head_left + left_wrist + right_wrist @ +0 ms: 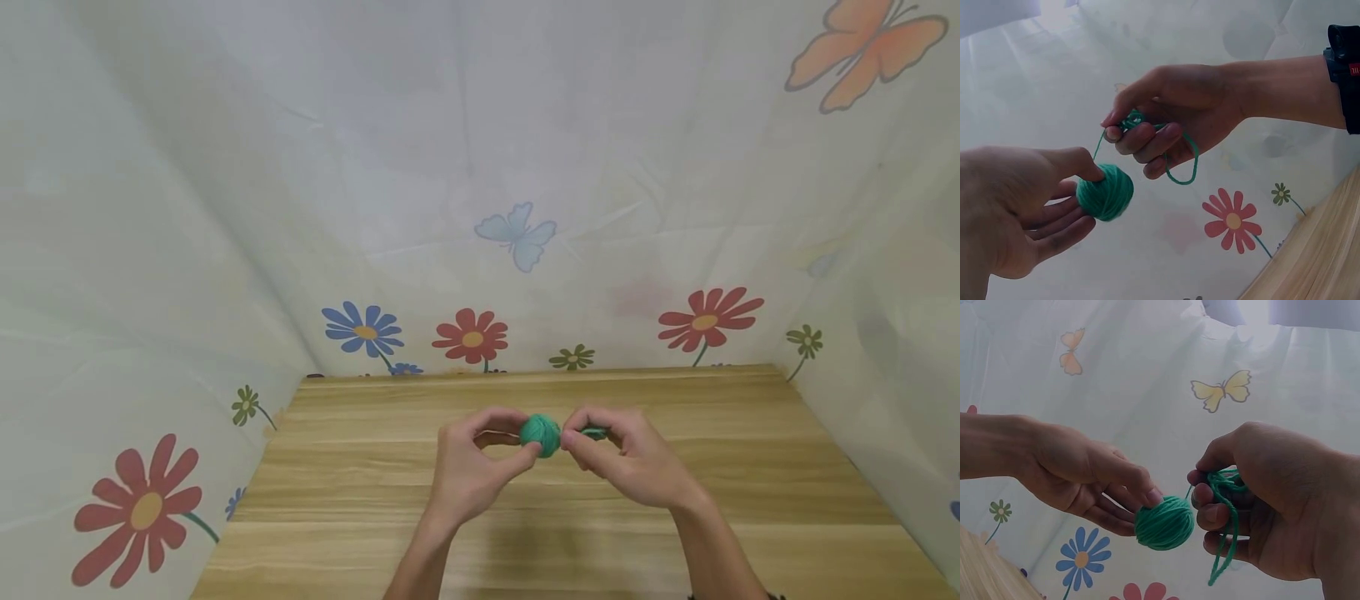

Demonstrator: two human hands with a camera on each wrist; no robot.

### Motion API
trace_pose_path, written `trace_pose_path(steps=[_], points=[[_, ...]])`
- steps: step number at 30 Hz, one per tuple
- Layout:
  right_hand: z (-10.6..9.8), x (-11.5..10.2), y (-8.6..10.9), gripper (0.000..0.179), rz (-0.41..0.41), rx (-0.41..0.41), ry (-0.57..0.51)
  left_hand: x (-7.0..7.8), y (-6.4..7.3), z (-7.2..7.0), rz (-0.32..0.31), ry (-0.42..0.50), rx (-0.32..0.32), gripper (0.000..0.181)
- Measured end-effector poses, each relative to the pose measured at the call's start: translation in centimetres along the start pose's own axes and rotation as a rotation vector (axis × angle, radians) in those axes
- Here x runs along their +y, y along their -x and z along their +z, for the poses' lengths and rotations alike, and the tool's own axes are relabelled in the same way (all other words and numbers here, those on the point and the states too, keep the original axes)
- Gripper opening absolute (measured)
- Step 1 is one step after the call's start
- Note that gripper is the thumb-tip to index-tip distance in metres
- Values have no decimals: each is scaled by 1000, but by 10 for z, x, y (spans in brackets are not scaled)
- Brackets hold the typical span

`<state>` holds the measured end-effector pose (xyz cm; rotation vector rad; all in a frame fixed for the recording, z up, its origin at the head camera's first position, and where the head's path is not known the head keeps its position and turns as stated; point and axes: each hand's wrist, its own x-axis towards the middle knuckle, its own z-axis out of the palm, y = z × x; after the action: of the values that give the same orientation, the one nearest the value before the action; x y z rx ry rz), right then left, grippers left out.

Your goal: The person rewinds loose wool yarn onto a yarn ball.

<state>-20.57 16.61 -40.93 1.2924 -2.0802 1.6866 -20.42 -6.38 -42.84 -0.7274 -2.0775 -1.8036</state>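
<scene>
A small ball of green yarn (539,435) is held by my left hand (476,467), its thumb on one side and its fingers on the other. Just to the right, my right hand (630,457) pinches a green yarn strand between thumb and forefinger. In the left wrist view a thin taut length runs from the yarn ball (1105,192) up to those fingertips. Some bunched yarn sits within the curled right fingers, and a loose loop of yarn (1225,550) hangs below them in the right wrist view. Both hands are above the table, close together but apart.
Beneath the hands lies a wood-grain table (360,492). A pale curtain (390,167) printed with flowers and butterflies rises behind the table and along its left and right sides. A dark band (1342,75) circles the right wrist.
</scene>
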Motion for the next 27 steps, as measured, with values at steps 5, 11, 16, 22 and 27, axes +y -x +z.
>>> trace_pose_path(steps=[5, 11, 16, 22, 27], points=[[1, -1, -1, 29, -26, -94, -20, -2, -1, 0, -31, 48, 85, 27], [3, 0, -3, 25, -32, -164, -25, 1, -2, 0, -58, 126, 136, 30], [3, -1, -2, 24, -8, -216, -39, 3, -3, 2, -60, 211, 177, 30], [3, -1, -1, 24, 9, -271, -31, 7, -2, 1, -78, 300, 190, 30], [3, 1, -1, 23, 1, -287, 3, 10, -1, 0, -101, 372, 114, 31]])
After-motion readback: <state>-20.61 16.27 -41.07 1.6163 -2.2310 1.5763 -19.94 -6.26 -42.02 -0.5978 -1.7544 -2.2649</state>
